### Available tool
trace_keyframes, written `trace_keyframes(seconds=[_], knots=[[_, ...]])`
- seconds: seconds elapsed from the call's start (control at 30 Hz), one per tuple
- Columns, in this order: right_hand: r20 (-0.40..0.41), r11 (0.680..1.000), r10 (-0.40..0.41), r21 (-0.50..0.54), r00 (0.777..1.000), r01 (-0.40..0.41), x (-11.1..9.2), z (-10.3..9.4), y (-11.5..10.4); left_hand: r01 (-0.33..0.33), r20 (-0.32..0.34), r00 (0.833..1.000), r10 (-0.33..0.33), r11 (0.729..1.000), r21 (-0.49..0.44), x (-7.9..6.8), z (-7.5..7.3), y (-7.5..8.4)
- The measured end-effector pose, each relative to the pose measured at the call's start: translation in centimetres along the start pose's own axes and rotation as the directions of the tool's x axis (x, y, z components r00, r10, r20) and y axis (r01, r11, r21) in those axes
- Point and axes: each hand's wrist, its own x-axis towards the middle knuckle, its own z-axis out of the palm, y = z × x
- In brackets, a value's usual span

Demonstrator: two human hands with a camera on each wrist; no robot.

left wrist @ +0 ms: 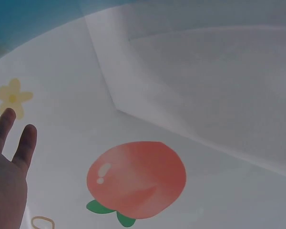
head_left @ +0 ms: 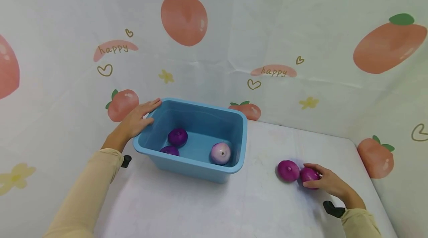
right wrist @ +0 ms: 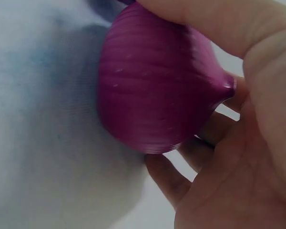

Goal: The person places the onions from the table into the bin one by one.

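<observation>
A red onion at the right of the table is in my right hand, thumb on the near side and fingers round the far side. In the right wrist view the onion fills the grasp, its stem end toward the palm. Just left of it lies a second red onion. My left hand rests with extended fingers on the left rim of a blue plastic bin. Inside the bin sit two dark purple onions, one fully visible and one partly behind the front wall, plus a paler onion.
A white cloth with printed fruit hangs behind the table and along its sides. The white tabletop extends in front of the bin and to its right, with its right edge beside my right hand.
</observation>
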Motion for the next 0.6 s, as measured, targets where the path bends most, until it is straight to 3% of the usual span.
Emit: trace_keyframes(seconds=[0.37, 0.6], knots=[[-0.024, 1.000, -0.003, -0.022, 1.000, 0.002, -0.3, 0.0, -0.3, 0.010, 0.005, 1.000, -0.010, 1.000, 0.000, 0.0, 0.1, 0.0], [-0.048, 1.000, -0.004, 0.002, 0.999, 0.004, -0.3, -1.8, -1.5, -0.003, -0.005, 1.000, 0.003, 1.000, -0.017, 0.0, 0.1, -0.2]])
